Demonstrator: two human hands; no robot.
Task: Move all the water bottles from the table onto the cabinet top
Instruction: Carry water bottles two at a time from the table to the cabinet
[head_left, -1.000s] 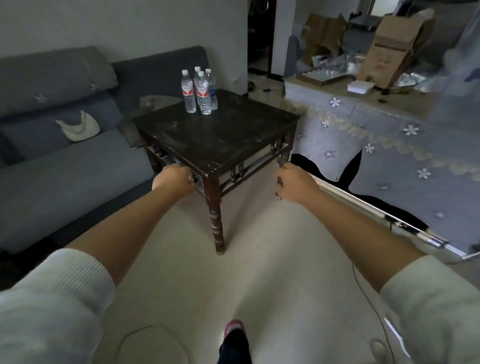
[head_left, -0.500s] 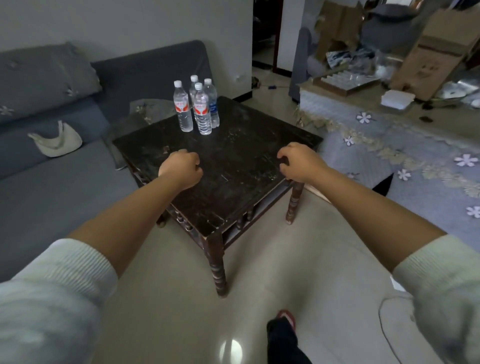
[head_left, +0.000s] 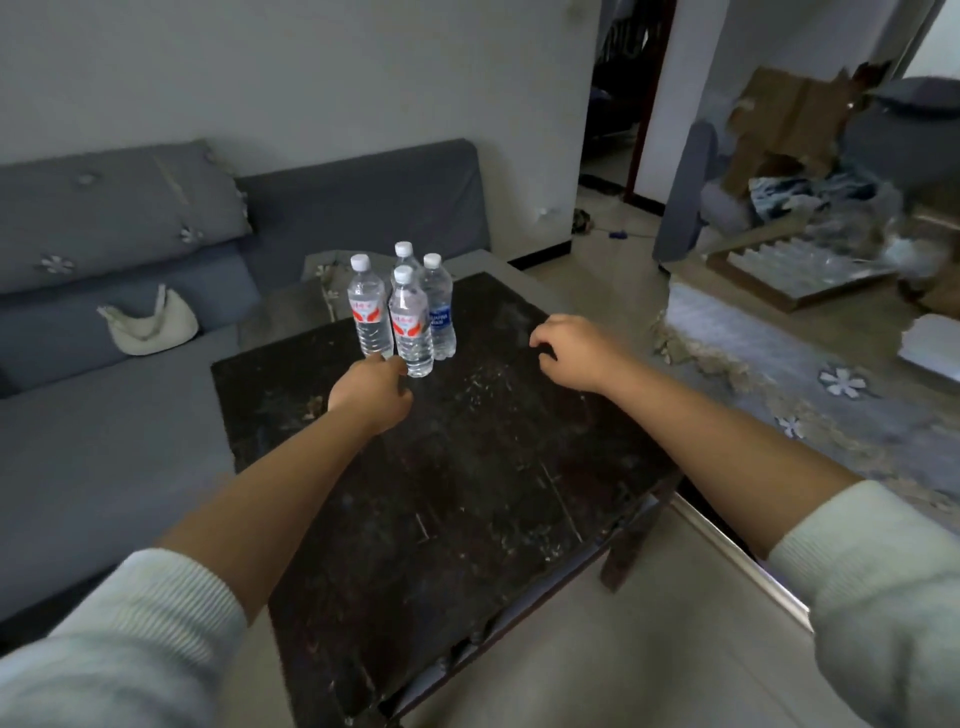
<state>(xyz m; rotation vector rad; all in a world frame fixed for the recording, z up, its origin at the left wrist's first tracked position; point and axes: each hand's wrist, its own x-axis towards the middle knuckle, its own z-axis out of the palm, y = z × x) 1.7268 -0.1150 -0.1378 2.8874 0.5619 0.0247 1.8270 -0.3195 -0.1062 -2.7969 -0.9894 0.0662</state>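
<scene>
A grey fabric sofa (head_left: 130, 415) is seen at left, w/ a white curved bag (head_left: 148, 325) on it. A dark, scuffed wooden table (head_left: 467, 493) carries 4 clear plastic water bottles (head_left: 410, 322), upright, clustered at its far edge. Left hand (head_left: 371, 389) is loosely curled just before them, nothing held; right hand (head_left: 569, 348) is slack, empty.

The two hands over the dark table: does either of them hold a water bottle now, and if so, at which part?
Nothing is held. The left hand is just short of the front bottle, near its base; the right hand hovers beside the bottles with curled fingers.
</scene>
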